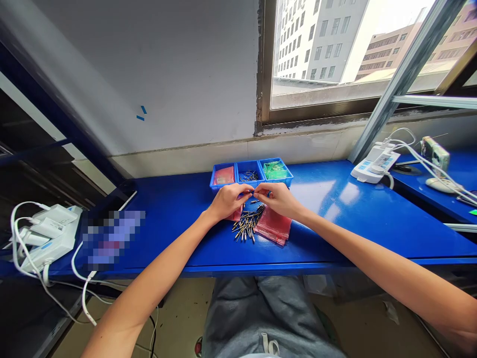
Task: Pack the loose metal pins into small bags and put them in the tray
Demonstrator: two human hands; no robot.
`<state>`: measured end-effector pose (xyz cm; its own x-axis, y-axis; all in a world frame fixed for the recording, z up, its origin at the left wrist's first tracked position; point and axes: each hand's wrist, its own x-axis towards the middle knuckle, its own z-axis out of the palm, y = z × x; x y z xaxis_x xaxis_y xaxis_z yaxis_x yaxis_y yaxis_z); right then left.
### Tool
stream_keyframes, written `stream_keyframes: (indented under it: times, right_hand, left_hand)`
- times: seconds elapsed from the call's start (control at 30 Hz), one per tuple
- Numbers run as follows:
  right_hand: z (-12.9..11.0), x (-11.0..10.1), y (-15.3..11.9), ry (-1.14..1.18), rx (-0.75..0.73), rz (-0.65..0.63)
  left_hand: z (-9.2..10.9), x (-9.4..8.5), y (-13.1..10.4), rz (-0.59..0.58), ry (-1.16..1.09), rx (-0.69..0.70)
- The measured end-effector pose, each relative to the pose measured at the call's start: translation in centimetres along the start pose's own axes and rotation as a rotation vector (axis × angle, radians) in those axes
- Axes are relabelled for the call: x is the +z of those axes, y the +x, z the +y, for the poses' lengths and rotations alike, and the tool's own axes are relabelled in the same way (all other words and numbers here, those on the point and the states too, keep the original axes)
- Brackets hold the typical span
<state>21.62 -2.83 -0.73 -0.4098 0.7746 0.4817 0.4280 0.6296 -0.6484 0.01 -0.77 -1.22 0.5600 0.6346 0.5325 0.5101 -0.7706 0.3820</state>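
Observation:
My left hand [230, 200] and my right hand [278, 197] meet fingertip to fingertip above the table, both pinched closed. Whatever lies between the fingertips is a small dark piece, too small to name. Beneath them spreads a pile of small metal pins with brass and dark parts [245, 227]. Red plastic bags [274, 227] lie stacked to the right of the pile, below my right hand. Part of another red bag [236, 215] shows under my left hand. Just behind my hands stands a blue three-part tray [238, 163].
The tray holds a red bag [224, 175], dark metal pieces [248, 176] and green bags [275, 170]. White power strips with cables stand left [61, 233] and right [375, 161] on the blue table [167, 209]. A wall and window rise behind.

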Motion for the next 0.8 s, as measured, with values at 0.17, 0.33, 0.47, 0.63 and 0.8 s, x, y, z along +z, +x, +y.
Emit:
stream_keyframes:
  times: [0.17,0.33,0.47,0.63,0.8]
  right_hand:
    - [0.11,-0.06,0.03,-0.061,0.014,-0.006]
    - [0.19,0.25,-0.12,-0.103,-0.023,-0.065]
    - [0.29,0.59,-0.19,-0.137,-0.042,-0.081]
    - [0.24,0.5,-0.23,-0.145,-0.06,-0.056]
    - [0.29,0.42,-0.19,-0.158,-0.067,-0.039]
  left_hand:
    - [0.56,0.07,0.26,0.019,-0.359,-0.147]
    - [0.4,-0.13,0.57,0.02,-0.506,-0.195]
    - [0.06,0.02,0.57,0.02,-0.524,-0.201]
    - [0.34,0.24,0.46,-0.009,-0.461,-0.193]
    - [0.51,0.28,0.37,0.015,-0.303,-0.152]
